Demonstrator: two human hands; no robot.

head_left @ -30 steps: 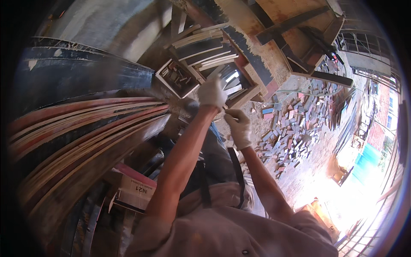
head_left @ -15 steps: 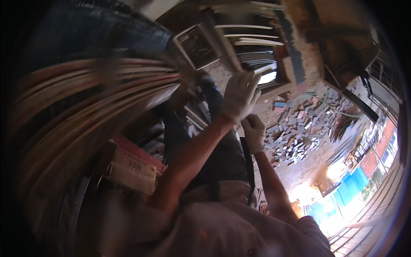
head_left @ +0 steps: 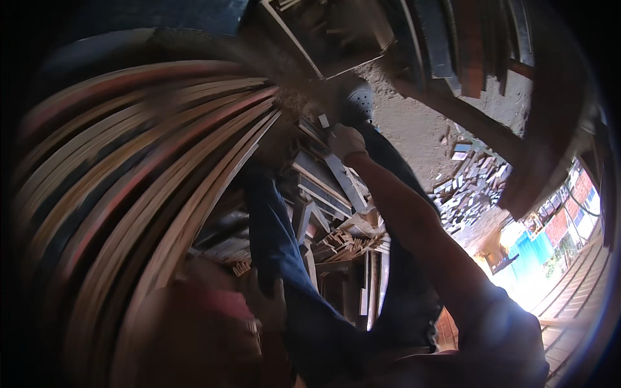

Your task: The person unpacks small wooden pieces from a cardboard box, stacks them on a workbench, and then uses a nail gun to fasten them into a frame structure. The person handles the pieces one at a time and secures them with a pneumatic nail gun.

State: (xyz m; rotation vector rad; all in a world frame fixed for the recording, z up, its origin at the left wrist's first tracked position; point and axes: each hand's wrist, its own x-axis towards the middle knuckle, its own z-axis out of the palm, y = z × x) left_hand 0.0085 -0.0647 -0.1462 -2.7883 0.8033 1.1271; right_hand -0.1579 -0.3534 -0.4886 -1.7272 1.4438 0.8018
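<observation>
My right hand [head_left: 347,141], in a pale glove, reaches down and forward beside the dark clog [head_left: 359,103] on my foot. Its fingers are closed, and a small whitish piece [head_left: 324,120] shows at their tips; its kind is unclear. In the shade by my left knee hangs my gloved left hand [head_left: 266,301], fingers pointing away and apart, with nothing visible in them. Between my legs lie loose wooden strips [head_left: 323,194] and offcuts in a jumble, below the right hand.
A tall stack of boards [head_left: 162,136] fills the left side. An open dark box [head_left: 323,39] stands ahead. Upright dark boards [head_left: 446,45] and a long beam [head_left: 466,119] are at the far right. Small block offcuts [head_left: 472,184] cover ground beyond my right arm.
My hands, close together before, are now apart: the left has dropped back beside my left leg, the right has reached forward and down. The view has swung and I am bent lower.
</observation>
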